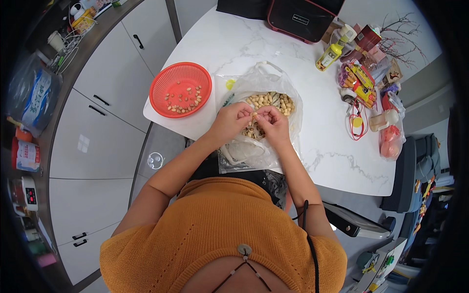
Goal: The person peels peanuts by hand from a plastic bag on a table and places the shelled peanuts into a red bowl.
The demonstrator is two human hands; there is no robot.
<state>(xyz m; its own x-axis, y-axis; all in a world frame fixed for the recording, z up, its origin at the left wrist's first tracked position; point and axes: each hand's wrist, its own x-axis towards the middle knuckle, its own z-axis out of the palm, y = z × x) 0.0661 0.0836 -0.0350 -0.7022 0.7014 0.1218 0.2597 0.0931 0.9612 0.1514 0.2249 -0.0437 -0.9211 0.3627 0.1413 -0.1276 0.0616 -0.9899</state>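
My left hand [231,120] and my right hand [273,128] meet over a white translucent plastic bag [293,88] on the table. Between their pinched fingertips is a small tan nut [254,114], which looks like a peanut; both hands grip it. Whole nuts in pale shells [285,104] fill the far part of the bag. Broken, darker shell pieces [250,133] lie just under my hands, partly hidden by them. To the left, a red plastic colander [156,93] holds several loose brown and pinkish kernels [183,100].
The white marble-patterned table [322,141] curves around the bag. A black appliance [298,22] stands at the back. On the right are a yellow-green bottle [330,56], snack packs [359,83], a red cord [359,128] and a bag of red fruit [391,139]. Cabinets [93,141] line the left.
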